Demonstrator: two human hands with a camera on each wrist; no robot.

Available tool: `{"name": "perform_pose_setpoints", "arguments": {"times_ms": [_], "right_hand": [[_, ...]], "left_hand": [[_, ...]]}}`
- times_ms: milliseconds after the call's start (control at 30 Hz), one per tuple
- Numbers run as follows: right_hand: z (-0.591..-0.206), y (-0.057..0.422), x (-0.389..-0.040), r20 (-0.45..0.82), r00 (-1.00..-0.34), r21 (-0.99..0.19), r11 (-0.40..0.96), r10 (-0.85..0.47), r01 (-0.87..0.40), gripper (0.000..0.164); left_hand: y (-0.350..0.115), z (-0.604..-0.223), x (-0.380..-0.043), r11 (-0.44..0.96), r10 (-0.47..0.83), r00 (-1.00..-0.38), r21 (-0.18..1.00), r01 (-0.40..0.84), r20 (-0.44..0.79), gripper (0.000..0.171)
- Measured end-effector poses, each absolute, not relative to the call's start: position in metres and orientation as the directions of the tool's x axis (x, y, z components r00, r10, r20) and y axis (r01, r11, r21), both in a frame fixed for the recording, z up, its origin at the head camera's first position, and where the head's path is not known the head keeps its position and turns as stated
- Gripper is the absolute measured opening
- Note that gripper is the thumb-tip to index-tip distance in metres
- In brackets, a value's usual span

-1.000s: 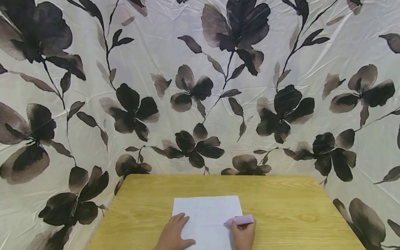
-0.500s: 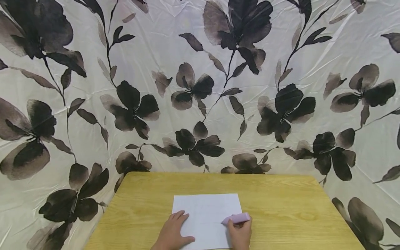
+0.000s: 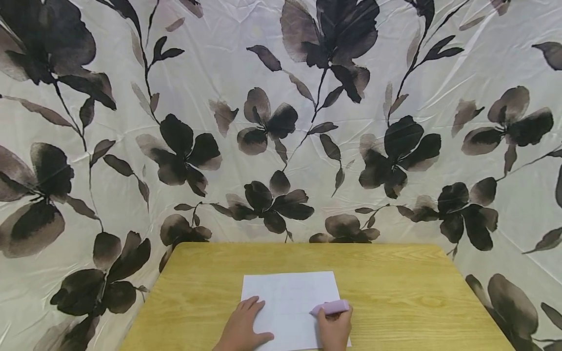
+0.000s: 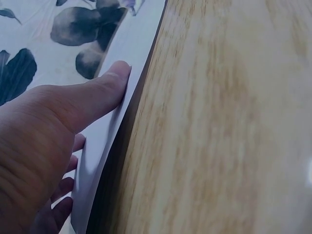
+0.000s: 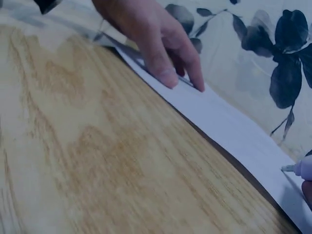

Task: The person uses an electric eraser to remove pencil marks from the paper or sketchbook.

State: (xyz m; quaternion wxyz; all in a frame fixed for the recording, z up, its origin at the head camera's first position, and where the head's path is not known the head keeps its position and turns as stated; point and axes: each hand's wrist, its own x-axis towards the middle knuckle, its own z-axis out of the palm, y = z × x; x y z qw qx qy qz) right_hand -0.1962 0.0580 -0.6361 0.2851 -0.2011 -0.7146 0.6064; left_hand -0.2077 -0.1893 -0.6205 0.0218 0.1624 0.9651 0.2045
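A white sheet of paper (image 3: 285,292) lies on the table, its near edge lifted slightly off the wood in both wrist views. My left hand (image 3: 243,324) rests spread on the sheet's left side, thumb pointing inward; in the left wrist view the thumb of that hand (image 4: 73,102) presses near the edge. On the right side, my right hand (image 3: 334,329) grips a light purple marker (image 3: 332,307), its tip at the paper. Only the marker's front end (image 5: 303,168) shows in the right wrist view. Any marks on the sheet are too faint to read.
The yellow wood-grain table (image 3: 395,292) extends past the paper on both sides and behind it. Behind the table's far edge hangs a white cloth (image 3: 351,170) printed with dark flowers.
My right hand has shifted a little to the left over the paper with the marker, mostly in the first half second. The left hand has stayed in place on the sheet.
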Motion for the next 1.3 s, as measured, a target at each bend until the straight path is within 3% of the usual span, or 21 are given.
{"name": "perform_pose_setpoints", "arguments": {"times_ms": [167, 500, 600, 767, 1300], "right_hand": [[-0.6338, 0.0582, -0.1964, 0.189, -0.746, -0.974, 0.221, 0.639, -0.058, 0.048], [-0.6348, 0.0562, -0.1973, 0.182, -0.784, -0.974, 0.218, 0.594, -0.061, 0.047], [-0.6353, 0.0558, -0.1989, 0.164, -0.805, -0.983, 0.166, 0.570, -0.083, 0.047], [-0.6369, 0.0564, -0.2001, 0.125, -0.770, -0.992, 0.088, 0.626, -0.090, 0.048], [-0.6347, 0.0501, -0.1956, 0.157, -0.791, -0.984, 0.159, 0.591, -0.076, 0.047]], "left_hand": [[-0.1883, -0.6206, -0.2077, 0.863, 0.321, -0.946, 0.397, 0.312, 0.045, 0.093], [-0.1884, -0.6195, -0.2061, 0.860, 0.305, -0.952, 0.428, 0.278, 0.006, 0.094], [-0.1896, -0.6212, -0.2057, 0.861, 0.303, -0.953, 0.425, 0.279, 0.013, 0.095], [-0.1909, -0.6252, -0.2064, 0.863, 0.308, -0.951, 0.409, 0.296, 0.037, 0.096], [-0.1918, -0.6288, -0.2062, 0.859, 0.314, -0.947, 0.407, 0.312, 0.064, 0.094]]}}
